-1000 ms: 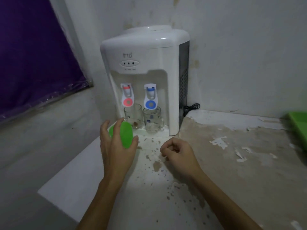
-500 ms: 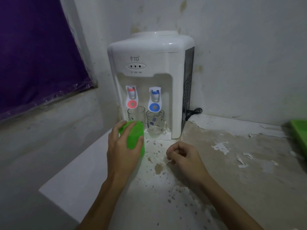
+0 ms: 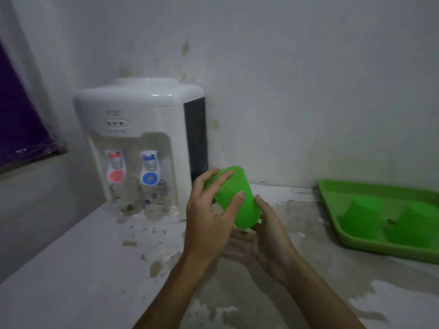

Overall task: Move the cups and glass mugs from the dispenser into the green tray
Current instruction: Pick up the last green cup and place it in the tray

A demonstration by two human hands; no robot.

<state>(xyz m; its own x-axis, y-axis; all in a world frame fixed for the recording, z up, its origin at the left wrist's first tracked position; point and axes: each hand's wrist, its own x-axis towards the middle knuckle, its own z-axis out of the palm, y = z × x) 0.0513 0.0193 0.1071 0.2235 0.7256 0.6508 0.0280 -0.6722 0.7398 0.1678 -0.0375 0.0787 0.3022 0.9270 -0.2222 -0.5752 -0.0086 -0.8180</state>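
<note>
- The white tabletop water dispenser (image 3: 140, 129) carries a small logo above three little indicator dots, but it is too blurred for me to read; no other writing is legible.
- Under it are a red-capped tap with a round red label (image 3: 116, 169) and a blue-capped tap with a round blue label (image 3: 149, 172).
- My left hand (image 3: 209, 224) reaches in from below, fingers (image 3: 238, 198) spread and curled over the side of a bright green plastic cup (image 3: 234, 195), gripping it.
- The cup is tilted, its closed end up and away from me, its open end down toward my palms.
- My right hand (image 3: 268, 236) sits palm-up beneath and beside the cup's lower rim, fingers loosely cupped against it; how firmly it grips, I cannot tell.
- The cup is in the air above the stained, paint-flaked bench (image 3: 71, 269), between the dispenser and the green tray.
- Two clear glass mugs (image 3: 142, 198) stand blurred on the dispenser's ledge under the taps.
- The green plastic tray (image 3: 332, 210) lies on the bench to my right, well apart from my hands.
- Two upside-down green cups (image 3: 361, 219) already stand in it.
- A purple curtain (image 3: 19, 129) hangs at far left.
</note>
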